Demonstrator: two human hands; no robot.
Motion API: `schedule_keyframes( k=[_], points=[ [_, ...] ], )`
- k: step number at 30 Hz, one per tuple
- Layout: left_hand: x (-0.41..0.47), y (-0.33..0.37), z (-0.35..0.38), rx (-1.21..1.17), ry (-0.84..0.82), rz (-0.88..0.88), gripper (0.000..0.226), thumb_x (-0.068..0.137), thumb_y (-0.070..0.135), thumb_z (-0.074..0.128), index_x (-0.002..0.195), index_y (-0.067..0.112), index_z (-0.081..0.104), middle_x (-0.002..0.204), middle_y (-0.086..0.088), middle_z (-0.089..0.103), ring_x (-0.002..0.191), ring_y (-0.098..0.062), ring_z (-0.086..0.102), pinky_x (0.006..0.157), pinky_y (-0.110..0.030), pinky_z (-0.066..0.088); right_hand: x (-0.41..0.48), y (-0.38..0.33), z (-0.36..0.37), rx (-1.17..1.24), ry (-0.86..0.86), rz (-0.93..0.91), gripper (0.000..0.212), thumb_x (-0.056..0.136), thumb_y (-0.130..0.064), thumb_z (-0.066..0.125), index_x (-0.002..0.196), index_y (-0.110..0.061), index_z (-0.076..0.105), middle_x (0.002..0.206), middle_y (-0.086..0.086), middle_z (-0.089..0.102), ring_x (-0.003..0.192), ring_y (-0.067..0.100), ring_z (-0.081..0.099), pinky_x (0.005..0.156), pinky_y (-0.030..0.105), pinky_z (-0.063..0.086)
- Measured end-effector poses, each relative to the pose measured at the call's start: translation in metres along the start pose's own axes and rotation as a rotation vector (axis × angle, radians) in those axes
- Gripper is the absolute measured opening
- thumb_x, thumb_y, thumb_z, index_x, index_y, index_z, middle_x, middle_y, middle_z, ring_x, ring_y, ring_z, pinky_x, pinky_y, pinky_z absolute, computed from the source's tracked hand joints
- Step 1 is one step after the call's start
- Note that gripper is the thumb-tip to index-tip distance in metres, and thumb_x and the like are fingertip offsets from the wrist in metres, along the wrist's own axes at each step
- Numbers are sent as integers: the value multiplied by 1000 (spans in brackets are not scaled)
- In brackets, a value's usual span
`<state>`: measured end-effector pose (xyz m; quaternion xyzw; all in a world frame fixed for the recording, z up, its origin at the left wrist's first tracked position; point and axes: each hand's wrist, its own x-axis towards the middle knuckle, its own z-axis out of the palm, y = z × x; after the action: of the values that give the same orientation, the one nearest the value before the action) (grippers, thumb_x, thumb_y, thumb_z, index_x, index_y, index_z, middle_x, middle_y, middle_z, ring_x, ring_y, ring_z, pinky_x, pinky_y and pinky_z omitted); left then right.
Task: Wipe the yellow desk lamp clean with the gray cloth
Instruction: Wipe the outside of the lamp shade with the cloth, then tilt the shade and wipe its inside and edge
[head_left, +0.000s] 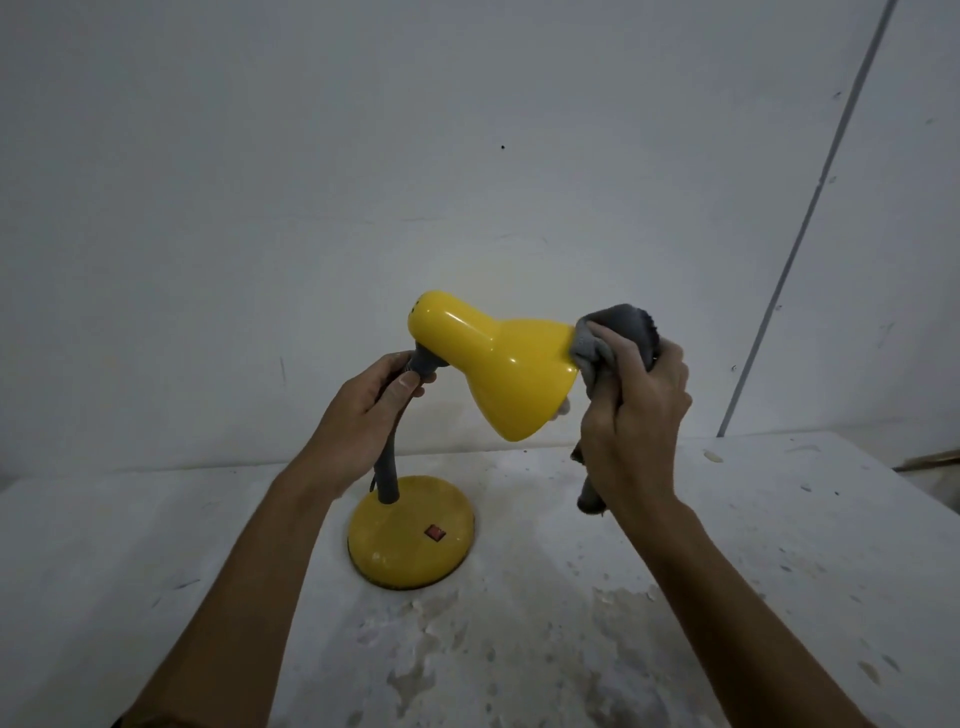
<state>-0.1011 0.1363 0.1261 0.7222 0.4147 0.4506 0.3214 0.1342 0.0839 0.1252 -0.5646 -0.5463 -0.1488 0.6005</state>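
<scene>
On my feed, the glossy yellow desk lamp (498, 369) stands on its round base (395, 556) near the middle of the stained white table (727, 571), with the shade tilted down to the right. The bunched gray cloth (623, 327) touches the shade's rim. The right hand (634, 415) grips it, fingers curled round it. The left hand (369, 400) grips the gray flexible neck (387, 467) just below the shade. 1 red switch (435, 532) sits on the base.

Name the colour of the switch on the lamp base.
Red. The switch shows best in the head view, on the yellow base.
</scene>
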Motion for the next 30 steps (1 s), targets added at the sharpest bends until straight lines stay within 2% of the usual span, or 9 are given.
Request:
schedule_keyframes(
  k=[2,7,13,19,20,22,24,25,30],
  points=[
    [1,1,-1,-29,-14,-3,30,103,28,38,129,27,55,118,13,66,113,-7,59,98,-28,43,-3,1,1,58,-18,13,39,92,-15,39,125,-28,56,115,9,49,100,23,49,83,48,46],
    [2,3,0,-95,-36,-36,28,103,28,37,123,32,57,116,15,67,107,7,60,93,-18,41,-4,-2,0,215,-41,84,33,95,-16,40,123,-20,56,106,4,47,93,20,54,82,42,51],
    [6,1,-6,-117,-82,-110,29,103,34,35,115,45,59,112,33,65,116,11,51,94,-18,36,-16,-29,-13,331,-7,53,34,92,-8,45,121,-20,58,108,5,47,94,14,54,79,21,47],
    [3,5,-13,-165,-76,-89,27,104,33,34,115,45,56,104,39,65,101,23,55,87,-13,36,-44,-52,-11,353,11,-89,32,93,-9,46,122,-13,59,115,13,46,97,22,54,83,28,48],
    [1,4,-15,-175,-62,-86,27,103,33,35,112,46,56,103,38,66,101,21,56,89,-15,39,-49,-54,-10,344,0,-116,33,93,-12,46,123,-16,58,117,13,45,98,25,54,83,33,49],
    [-6,0,-22,-198,-19,-93,25,103,32,39,113,43,59,112,24,69,110,2,62,97,-32,47,-56,-58,-7,340,-47,-163,35,94,-16,47,126,-26,55,124,8,42,104,33,53,85,41,49],
    [-14,-4,-28,-209,44,-114,23,101,30,46,117,36,62,119,7,69,115,-17,63,100,-49,48,-62,-64,-5,342,-93,-202,38,94,-18,48,129,-34,52,130,4,38,112,36,51,90,44,49],
    [-18,-6,-32,-200,92,-123,22,100,30,49,116,34,62,120,5,68,114,-20,63,100,-52,48,-64,-67,-4,348,-103,-214,38,94,-18,49,128,-35,51,131,3,37,114,37,50,92,44,48],
    [-52,5,-41,-38,289,-115,19,96,13,57,107,27,63,111,9,67,103,-12,63,92,-40,52,-67,-72,-2,394,-72,-184,34,94,-18,48,125,-31,56,130,4,40,115,37,51,93,43,48]
  ],
)
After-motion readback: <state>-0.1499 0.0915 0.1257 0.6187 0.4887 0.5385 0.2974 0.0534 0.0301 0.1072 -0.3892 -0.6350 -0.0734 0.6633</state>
